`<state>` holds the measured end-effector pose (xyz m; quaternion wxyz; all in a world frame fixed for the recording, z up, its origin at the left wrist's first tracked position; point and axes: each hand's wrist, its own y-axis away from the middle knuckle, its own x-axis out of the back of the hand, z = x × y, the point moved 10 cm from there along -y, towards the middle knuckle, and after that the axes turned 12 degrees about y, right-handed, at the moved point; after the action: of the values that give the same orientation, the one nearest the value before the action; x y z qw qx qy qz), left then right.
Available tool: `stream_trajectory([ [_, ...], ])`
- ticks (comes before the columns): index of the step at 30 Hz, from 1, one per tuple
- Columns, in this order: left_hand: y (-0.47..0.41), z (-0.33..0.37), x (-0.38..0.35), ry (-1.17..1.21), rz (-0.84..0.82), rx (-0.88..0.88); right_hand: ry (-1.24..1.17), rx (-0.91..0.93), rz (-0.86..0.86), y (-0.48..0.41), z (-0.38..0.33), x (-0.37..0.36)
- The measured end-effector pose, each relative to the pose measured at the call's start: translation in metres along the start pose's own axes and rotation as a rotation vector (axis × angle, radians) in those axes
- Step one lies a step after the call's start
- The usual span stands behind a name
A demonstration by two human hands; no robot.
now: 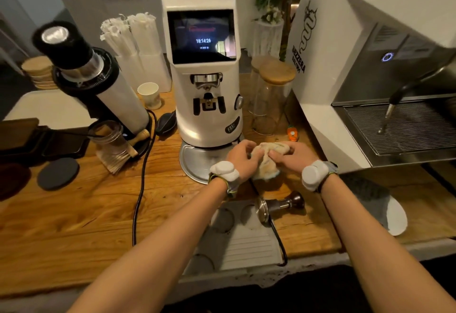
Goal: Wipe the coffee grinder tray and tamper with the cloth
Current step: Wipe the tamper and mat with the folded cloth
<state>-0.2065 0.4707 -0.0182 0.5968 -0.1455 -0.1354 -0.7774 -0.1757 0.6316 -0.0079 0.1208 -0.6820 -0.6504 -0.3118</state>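
Note:
A beige cloth (pixel 265 162) is bunched between both hands, just right of the round metal tray (pixel 195 162) under the white coffee grinder (pixel 204 66). My left hand (pixel 240 158) grips the cloth's left side, over the tray's right edge. On the cloth's right side my right hand (pixel 292 156) holds on with closed fingers. The tamper (pixel 278 205), with a metal base and a dark wooden knob, lies on its side on the grey tamping mat (pixel 241 241), nearer to me than the hands.
A second, black-topped grinder (pixel 93 78) and a brush (pixel 118 152) stand at the left, with a black cable (pixel 142 184) across the wooden counter. Glass jars (pixel 271 95) and the espresso machine (pixel 370 78) are at the right. A grey-and-white pad (pixel 385 206) lies at the right edge.

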Motion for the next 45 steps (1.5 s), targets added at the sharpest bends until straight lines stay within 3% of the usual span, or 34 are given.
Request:
stream_trajectory([
  [7, 0.026, 0.019, -0.002, 0.204, -0.160, 0.042, -0.018, -0.145, 0.067, 0.016, -0.006, 0.009],
  [13, 0.022, -0.003, -0.016, 0.050, -0.265, 0.169, 0.017, -0.301, 0.052, 0.027, 0.019, 0.003],
  [19, 0.021, -0.018, -0.044, -0.147, -0.367, 0.192, 0.447, -0.327, -0.058, 0.031, 0.039, 0.005],
  [27, 0.004, -0.007, -0.064, -0.328, -0.383, 0.057, 0.533, -0.198, -0.251, 0.012, 0.034, -0.011],
  [29, -0.003, -0.008, -0.063, -0.330, -0.362, 0.067, 0.540, -0.191, -0.222, 0.004, 0.036, -0.012],
  [36, -0.039, 0.007, -0.054, -0.440, -0.245, 0.020, 0.577, -0.142, 0.146, -0.034, 0.024, -0.001],
  [39, -0.040, 0.009, -0.055, -0.445, -0.268, 0.010, 0.661, -0.111, 0.079, -0.042, 0.021, -0.005],
  [45, -0.026, 0.021, -0.031, -0.354, -0.292, -0.057, 0.528, -0.047, -0.036, -0.023, 0.005, -0.008],
])
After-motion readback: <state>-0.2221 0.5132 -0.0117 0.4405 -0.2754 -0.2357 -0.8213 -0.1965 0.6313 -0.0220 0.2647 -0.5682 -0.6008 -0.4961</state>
